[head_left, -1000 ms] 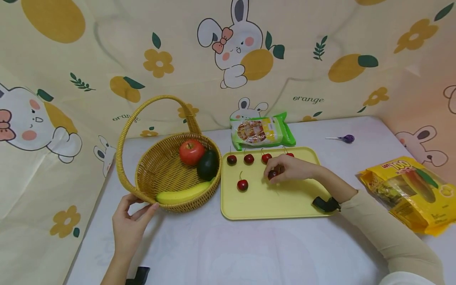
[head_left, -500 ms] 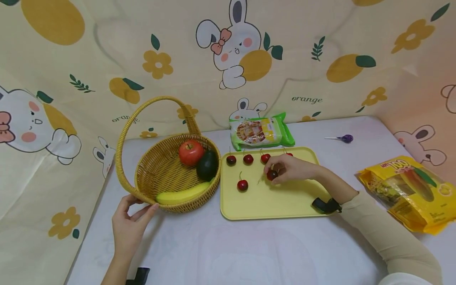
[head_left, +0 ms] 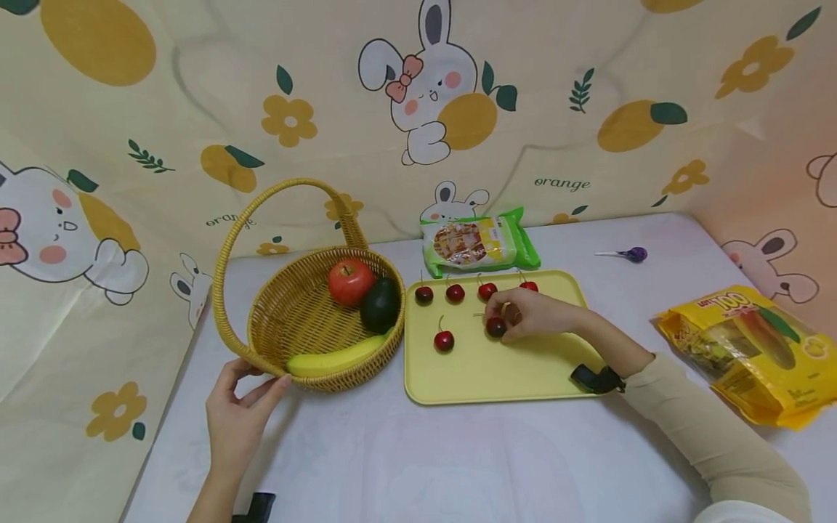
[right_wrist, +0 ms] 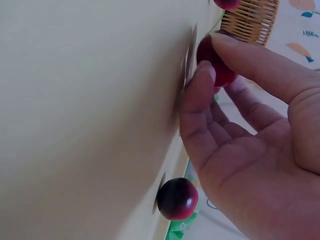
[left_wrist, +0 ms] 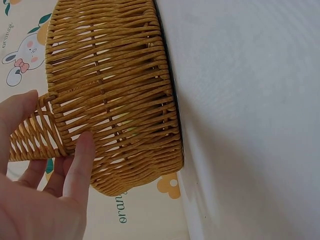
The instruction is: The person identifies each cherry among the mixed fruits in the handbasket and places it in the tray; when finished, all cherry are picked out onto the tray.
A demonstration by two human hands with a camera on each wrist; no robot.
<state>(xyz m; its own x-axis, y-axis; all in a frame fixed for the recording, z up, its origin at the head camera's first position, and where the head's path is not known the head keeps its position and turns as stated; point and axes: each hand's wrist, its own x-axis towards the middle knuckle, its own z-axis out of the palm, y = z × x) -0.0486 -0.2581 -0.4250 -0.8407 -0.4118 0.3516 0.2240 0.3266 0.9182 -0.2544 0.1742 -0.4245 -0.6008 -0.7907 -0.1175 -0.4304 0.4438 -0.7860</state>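
My left hand [head_left: 237, 414] grips the wicker basket [head_left: 277, 312] where its arched handle joins the rim; in the left wrist view the thumb and fingers lie around that woven joint. Inside the basket are a red apple [head_left: 351, 282], a dark green avocado [head_left: 381, 305] and a banana [head_left: 336, 357]. Over the yellow tray [head_left: 458, 381], my right hand [head_left: 539, 314] pinches a dark red cherry [right_wrist: 217, 62] between thumb and fingertips, close above the tray surface. Another cherry [head_left: 444, 341] lies to its left, with several more, such as the cherry [head_left: 455, 293], along the back edge.
Behind the tray lies a green snack packet [head_left: 480, 241]. A purple lollipop [head_left: 634, 254] rests at the back right, and a yellow mango-print bag [head_left: 752, 349] lies on the far right. A patterned cloth [head_left: 314, 87] stands behind the white table.
The cherry in my right hand has come down slightly toward the front and turned; its stem now points left. My left hand keeps its grip on the basket.
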